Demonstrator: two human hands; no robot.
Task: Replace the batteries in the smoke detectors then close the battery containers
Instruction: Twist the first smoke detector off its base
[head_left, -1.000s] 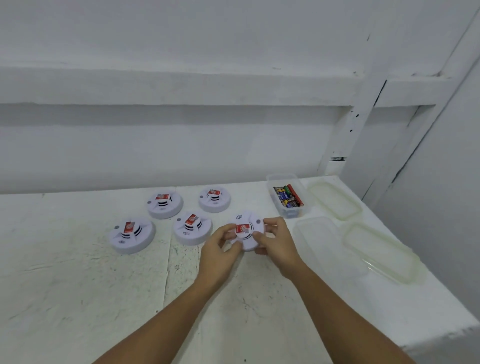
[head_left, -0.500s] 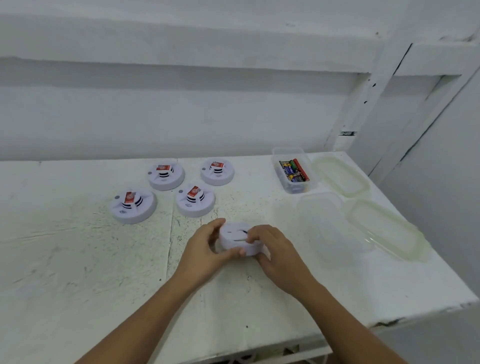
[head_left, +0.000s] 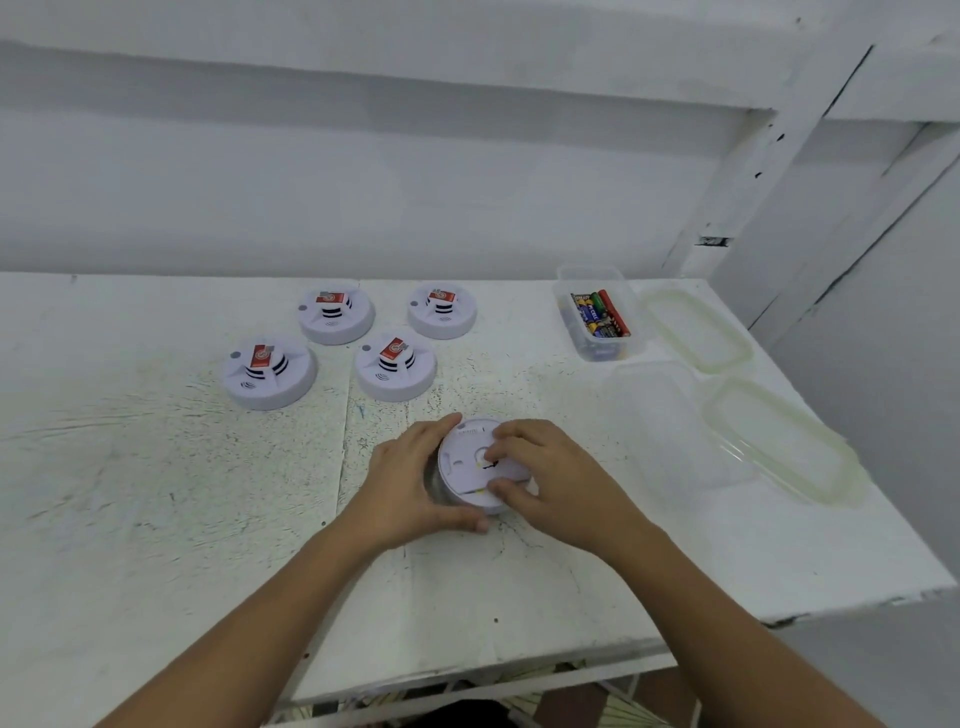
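A white round smoke detector (head_left: 467, 462) lies flipped on the table with its flat back side up, near the middle front. My left hand (head_left: 410, 483) grips its left rim, thumb under the near edge. My right hand (head_left: 550, 478) holds its right side, with index finger and thumb curled onto the back plate. Several other smoke detectors (head_left: 396, 365) stand face up with red labels behind it. A clear box of batteries (head_left: 597, 314) sits at the back right.
An empty clear container (head_left: 670, 421) lies right of my hands. Two clear lids (head_left: 693, 327) (head_left: 779, 441) lie by the table's right edge. The white table (head_left: 156, 493) ends close in front and at the right; a white wall stands behind.
The detector went from face up to turned over, back side up, and came nearer to me on the table. Both hands kept hold of it. The camera tilted down.
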